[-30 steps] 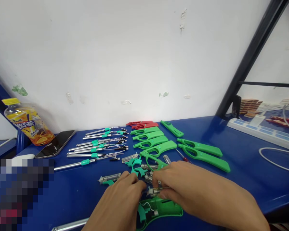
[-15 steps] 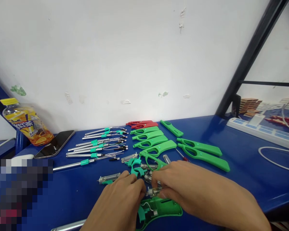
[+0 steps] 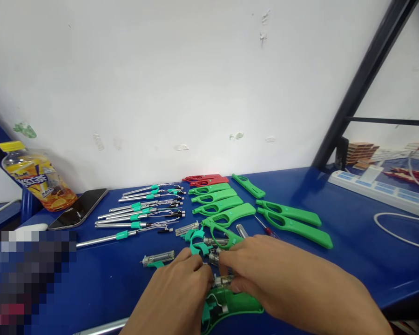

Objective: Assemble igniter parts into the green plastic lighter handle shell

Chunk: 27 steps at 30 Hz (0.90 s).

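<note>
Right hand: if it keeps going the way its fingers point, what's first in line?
The right hand points left toward the left hand; the small clear metal-capped part pinched at its fingertips comes first, then the left hand's fingers. Depth between them is unclear.

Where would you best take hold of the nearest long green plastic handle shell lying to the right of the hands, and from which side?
Grip the long green plastic handle shell across its solid, tapering right end, coming down from above. It lies flat on the blue table, so only its narrow edges offer fingers a hold. The left end is an open loop near the right hand, and a second shell lies just behind.
</note>
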Motion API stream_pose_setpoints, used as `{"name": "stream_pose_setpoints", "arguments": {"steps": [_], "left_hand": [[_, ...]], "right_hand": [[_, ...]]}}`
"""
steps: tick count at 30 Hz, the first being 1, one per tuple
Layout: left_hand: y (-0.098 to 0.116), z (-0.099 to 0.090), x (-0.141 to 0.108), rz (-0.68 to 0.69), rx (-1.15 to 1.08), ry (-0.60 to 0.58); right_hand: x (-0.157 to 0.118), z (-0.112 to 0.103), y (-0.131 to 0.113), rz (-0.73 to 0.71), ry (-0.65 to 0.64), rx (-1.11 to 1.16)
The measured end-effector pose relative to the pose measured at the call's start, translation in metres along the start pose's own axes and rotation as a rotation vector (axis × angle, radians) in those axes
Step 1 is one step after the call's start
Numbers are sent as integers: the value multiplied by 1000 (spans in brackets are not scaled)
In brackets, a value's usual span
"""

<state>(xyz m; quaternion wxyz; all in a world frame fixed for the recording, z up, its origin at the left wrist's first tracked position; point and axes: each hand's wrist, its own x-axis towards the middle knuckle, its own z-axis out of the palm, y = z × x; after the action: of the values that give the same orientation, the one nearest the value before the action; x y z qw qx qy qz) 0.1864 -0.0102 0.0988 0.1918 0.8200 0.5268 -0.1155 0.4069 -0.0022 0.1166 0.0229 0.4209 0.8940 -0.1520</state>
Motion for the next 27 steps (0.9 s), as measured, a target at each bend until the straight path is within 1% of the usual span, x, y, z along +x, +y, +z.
{"name": "stream_pose_setpoints", "arguments": {"steps": [3, 7, 11, 18, 23, 27], "left_hand": [[1, 1, 0, 7, 10, -8], [-2, 5, 1, 20, 3, -43], [-3, 5, 1, 8, 10, -23], [0, 0, -2, -43, 30, -19], [-5, 6, -8, -30, 6, 18], [-3, 6, -5, -7, 11, 22]], "right_hand": [[3, 0, -3, -2, -9, -28], [3, -1, -4, 12, -27, -25], [0, -3, -3, 36, -26, 5], [-2, -5, -3, 77, -4, 5], [-4, -1, 0, 47, 36, 18], [-5, 1, 2, 41, 37, -6]]}}
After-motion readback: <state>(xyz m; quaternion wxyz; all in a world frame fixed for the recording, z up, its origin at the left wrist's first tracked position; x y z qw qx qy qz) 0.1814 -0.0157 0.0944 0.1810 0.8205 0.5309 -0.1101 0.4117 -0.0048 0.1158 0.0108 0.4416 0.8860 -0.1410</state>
